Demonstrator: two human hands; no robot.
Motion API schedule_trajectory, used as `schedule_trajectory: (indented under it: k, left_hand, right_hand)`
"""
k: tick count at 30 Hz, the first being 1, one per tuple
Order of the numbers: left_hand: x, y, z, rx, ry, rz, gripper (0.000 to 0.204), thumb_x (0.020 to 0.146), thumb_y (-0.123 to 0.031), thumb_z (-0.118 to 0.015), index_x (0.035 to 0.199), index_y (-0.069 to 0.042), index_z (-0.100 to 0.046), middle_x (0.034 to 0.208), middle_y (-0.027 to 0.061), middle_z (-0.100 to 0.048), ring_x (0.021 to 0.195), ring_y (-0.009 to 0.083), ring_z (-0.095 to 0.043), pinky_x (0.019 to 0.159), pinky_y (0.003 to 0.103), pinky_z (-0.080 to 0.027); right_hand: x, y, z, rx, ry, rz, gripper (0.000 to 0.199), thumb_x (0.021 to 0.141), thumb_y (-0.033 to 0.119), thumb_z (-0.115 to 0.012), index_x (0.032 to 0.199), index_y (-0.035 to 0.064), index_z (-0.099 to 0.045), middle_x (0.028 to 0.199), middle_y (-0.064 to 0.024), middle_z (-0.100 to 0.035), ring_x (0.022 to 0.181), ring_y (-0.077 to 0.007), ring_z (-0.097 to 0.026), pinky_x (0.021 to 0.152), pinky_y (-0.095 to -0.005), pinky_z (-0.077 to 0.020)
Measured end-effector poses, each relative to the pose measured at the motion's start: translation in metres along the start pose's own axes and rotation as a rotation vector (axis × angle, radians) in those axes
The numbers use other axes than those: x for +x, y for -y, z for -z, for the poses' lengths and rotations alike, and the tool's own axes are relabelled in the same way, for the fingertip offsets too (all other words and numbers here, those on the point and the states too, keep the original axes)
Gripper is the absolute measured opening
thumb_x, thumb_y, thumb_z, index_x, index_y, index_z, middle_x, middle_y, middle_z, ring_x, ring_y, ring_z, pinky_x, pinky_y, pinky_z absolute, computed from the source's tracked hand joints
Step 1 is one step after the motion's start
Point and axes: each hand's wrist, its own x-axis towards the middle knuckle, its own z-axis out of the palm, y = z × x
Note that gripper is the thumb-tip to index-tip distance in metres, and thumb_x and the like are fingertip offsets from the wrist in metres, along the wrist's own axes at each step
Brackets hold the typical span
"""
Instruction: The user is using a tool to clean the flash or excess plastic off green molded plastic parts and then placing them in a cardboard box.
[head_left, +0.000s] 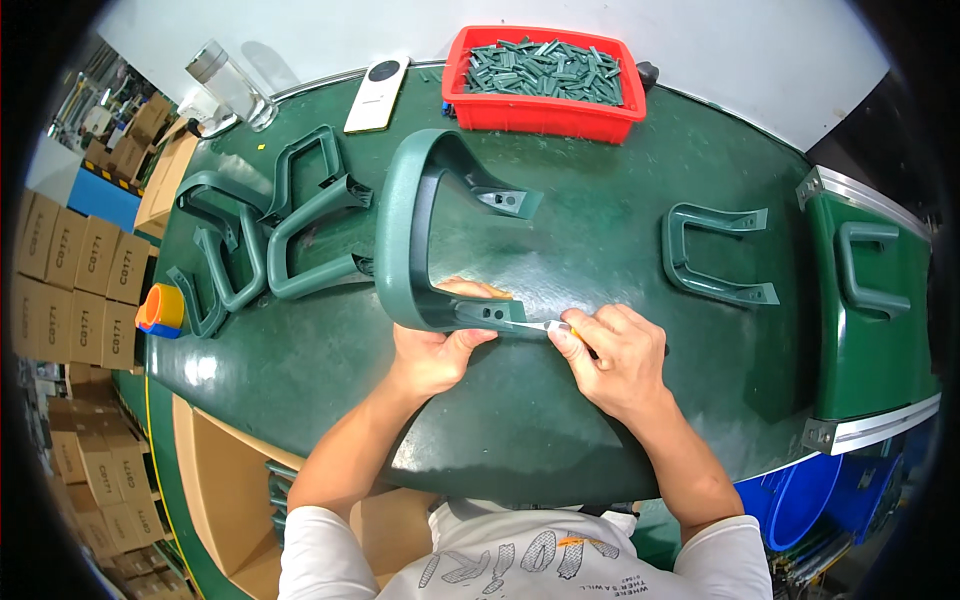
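My left hand (440, 345) grips the near end of a large green U-shaped plastic handle (410, 225) that stands tilted on the dark green table (560, 420). My right hand (610, 355) pinches a small knife (540, 326), whose pale blade touches the handle's near end next to my left fingers. The handle's far end points toward a red bin (545, 110).
The red bin holds several small green parts. Several more green handles (270, 235) lie piled at the left, one handle (712, 255) lies to the right, another (872, 265) on a green conveyor. A white device (378, 93), clear bottle (232, 85), tape roll (162, 310) and cardboard boxes (75, 290) surround.
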Motion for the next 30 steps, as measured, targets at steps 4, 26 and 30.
schedule_trajectory:
  k: [4,26,30]
  left_hand:
    - [-0.0003,0.0001,0.0011,-0.017,0.031,0.029,0.031,0.078,-0.017,-0.073,0.096,0.003,-0.058,0.091,0.0147,-0.064,0.084,0.0207,-0.061,0.076,0.033,-0.049]
    - [0.0041,-0.0027,-0.001,-0.227,0.006,0.084,0.026,0.075,-0.01,-0.074,0.094,0.003,-0.061,0.093,0.0134,-0.065,0.083,0.0203,-0.062,0.074,0.031,-0.05]
    - [0.0075,-0.0008,0.0045,-0.24,-0.036,0.089,0.03,0.069,0.0,-0.076,0.094,0.001,-0.059,0.094,0.0142,-0.063,0.085,0.022,-0.062,0.075,0.032,-0.051]
  right_hand:
    - [-0.0014,-0.0002,-0.0017,-0.023,-0.032,0.021,0.018,0.072,0.024,-0.073,0.076,0.0074,-0.068,0.055,-0.0038,-0.049,0.049,-0.0194,-0.05,0.044,-0.0317,-0.0394]
    - [-0.002,-0.0067,-0.0017,0.114,-0.02,-0.02,0.017,0.077,0.021,-0.071,0.076,0.0053,-0.067,0.053,-0.0038,-0.046,0.047,-0.0187,-0.046,0.044,-0.0308,-0.0366]
    - [-0.0025,-0.0068,0.0004,0.282,0.021,-0.068,0.018,0.078,0.022,-0.071,0.078,0.0045,-0.067,0.054,-0.0053,-0.048,0.046,-0.0179,-0.046,0.044,-0.0299,-0.0363]
